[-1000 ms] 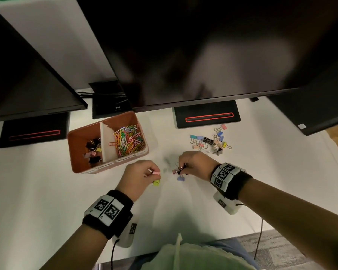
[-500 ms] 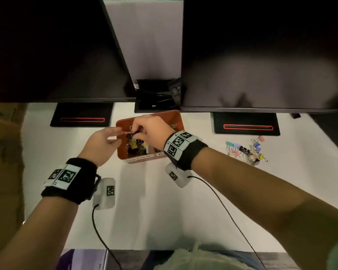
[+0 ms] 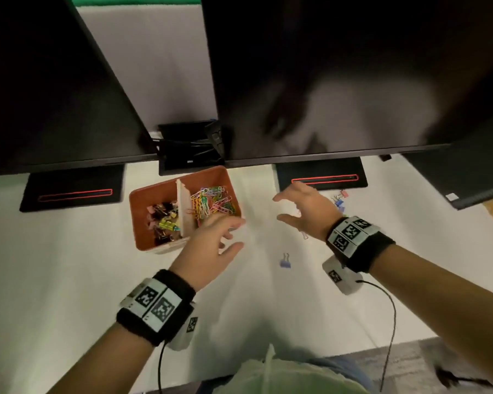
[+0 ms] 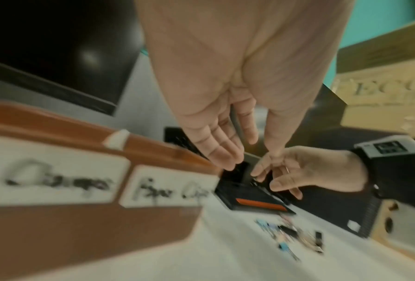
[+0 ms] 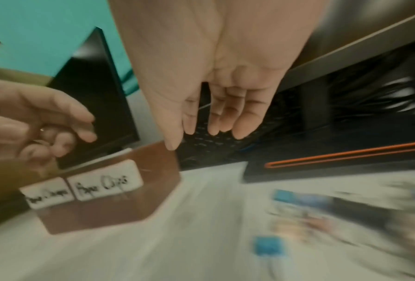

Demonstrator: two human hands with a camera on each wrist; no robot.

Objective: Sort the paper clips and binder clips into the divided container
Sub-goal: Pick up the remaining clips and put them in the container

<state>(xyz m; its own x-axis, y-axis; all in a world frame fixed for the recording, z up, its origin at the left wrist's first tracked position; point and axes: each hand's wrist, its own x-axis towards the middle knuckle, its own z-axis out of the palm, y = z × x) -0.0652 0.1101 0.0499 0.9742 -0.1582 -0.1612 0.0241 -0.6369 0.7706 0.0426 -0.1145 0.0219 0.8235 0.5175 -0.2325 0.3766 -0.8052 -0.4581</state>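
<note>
- Fingers [image 3: 282,198] of our right hand [image 3: 305,211] spread, holding nothing.
- Our left hand [image 3: 211,240] likewise, beside the divided container [image 3: 143,223].
- Blue binder clip [image 3: 285,261] lies on the bench [image 3: 69,265].

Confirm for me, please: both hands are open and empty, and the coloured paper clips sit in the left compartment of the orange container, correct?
Not quite. The head view shows the paper clips in the right compartment of the orange container; binder clips fill the left. The left hand and right hand are indeed open and empty.
</note>
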